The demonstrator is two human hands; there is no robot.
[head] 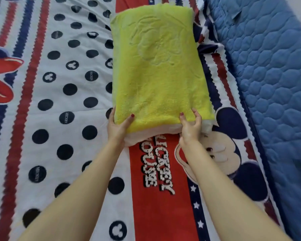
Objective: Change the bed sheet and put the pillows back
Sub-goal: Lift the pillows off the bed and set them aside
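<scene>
A pillow (156,70) with a yellow-green towelling top and a pale pink underside lies lengthways on the bed sheet (42,101), which is white with dark dots, red and navy stripes and a cartoon mouse print. My left hand (118,126) grips the pillow's near left corner, thumb on top. My right hand (190,126) holds the near edge towards the right corner, fingers curled over the towelling.
A blue quilted mattress edge (271,80) runs along the right side, beyond the sheet's border. The sheet is bunched into folds (205,37) next to the pillow's far right corner.
</scene>
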